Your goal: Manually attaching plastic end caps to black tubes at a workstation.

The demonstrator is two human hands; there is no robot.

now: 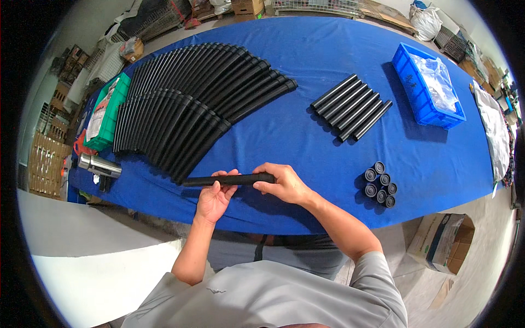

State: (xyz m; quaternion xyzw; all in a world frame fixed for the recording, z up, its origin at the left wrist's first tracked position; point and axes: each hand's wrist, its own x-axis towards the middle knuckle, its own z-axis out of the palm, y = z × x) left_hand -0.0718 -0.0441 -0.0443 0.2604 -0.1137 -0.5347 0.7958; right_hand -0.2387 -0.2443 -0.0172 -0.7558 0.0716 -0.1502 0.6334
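A black tube (235,180) lies almost level across my two hands near the table's front edge. My left hand (212,203) supports it from below near its middle, fingers behind it and thumb in front. At its right end my right hand (287,185) is closed around it, and the palm covers that end. The tube's left tip comes close to a fanned double row of black tubes (164,117) with thicker ends. To the right, several shorter-looking glossy black tubes (350,106) lie side by side. Nearer me is a cluster of round black caps (384,179).
On the blue-covered table (273,136), a green crate (116,117) stands at the left, with a metal flask (100,165) lying nearby. A blue crate (420,109) holding clear plastic bags is at the right. An open cardboard box (443,240) sits on the floor.
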